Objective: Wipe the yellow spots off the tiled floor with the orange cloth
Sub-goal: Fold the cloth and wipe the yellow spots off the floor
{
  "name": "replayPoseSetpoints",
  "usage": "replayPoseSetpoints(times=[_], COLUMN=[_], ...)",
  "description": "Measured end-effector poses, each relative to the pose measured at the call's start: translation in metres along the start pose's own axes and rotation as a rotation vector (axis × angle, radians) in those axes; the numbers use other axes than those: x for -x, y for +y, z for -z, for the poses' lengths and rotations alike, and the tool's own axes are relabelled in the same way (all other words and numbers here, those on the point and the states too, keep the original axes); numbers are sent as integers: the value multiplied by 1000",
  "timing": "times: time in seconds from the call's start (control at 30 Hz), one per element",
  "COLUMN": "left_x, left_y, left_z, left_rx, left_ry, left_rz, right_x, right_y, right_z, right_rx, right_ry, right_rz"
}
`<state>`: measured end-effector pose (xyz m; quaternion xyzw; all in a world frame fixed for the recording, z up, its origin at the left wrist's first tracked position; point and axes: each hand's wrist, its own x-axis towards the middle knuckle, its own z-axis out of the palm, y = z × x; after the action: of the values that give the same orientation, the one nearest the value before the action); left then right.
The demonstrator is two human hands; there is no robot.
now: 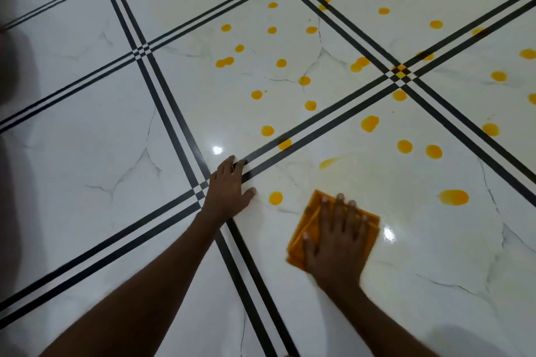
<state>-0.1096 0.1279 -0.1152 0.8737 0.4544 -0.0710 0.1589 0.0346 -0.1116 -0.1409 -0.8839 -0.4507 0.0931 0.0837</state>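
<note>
Orange cloth [310, 229], folded, lies lower centre under the flat, spread right hand [336, 243]; the left hand [229, 188] rests open on the tiled floor [87, 139]; wiping is barely begun, I judge; next, push toward the nearest yellow spot [275, 198], then the yellow spots [369, 123] beyond.

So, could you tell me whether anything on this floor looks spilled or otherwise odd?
Yes: yellow spots are scattered over the white tiled floor, mostly ahead and right of the orange cloth under the right hand. Some are smeared. The left hand rests flat on the floor.
</note>
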Motion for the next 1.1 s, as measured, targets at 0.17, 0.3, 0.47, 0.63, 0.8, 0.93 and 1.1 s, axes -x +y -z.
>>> replayPoseSetpoints(times=[0.17,0.3,0.47,0.63,0.8,0.93,1.1], left_x=[-11,-18,-17,-21,-30,-47,-53], left_y=[-28,-39,-53,-63,-54,-62,-61], left_z=[1,0,-1,6,15,17,4], left_rx=[-30,-22,-20,-7,24,6,-34], left_ry=[22,-58,-37,23,148,153,-47], left_rz=[-48,-16,-61,-119,-110,-104,-58], right_x=[-133,-83,-102,-157,-75,-201,-242], right_y=[27,13,-44,-3,-75,-66,-31], right_z=[6,8,-8,3,-17,-16,-7], right_rx=[80,50,32,19,7,70,125], right_ry=[11,108,-55,71,-62,-9,25], right_rz=[275,-93,417,9,317,422,230])
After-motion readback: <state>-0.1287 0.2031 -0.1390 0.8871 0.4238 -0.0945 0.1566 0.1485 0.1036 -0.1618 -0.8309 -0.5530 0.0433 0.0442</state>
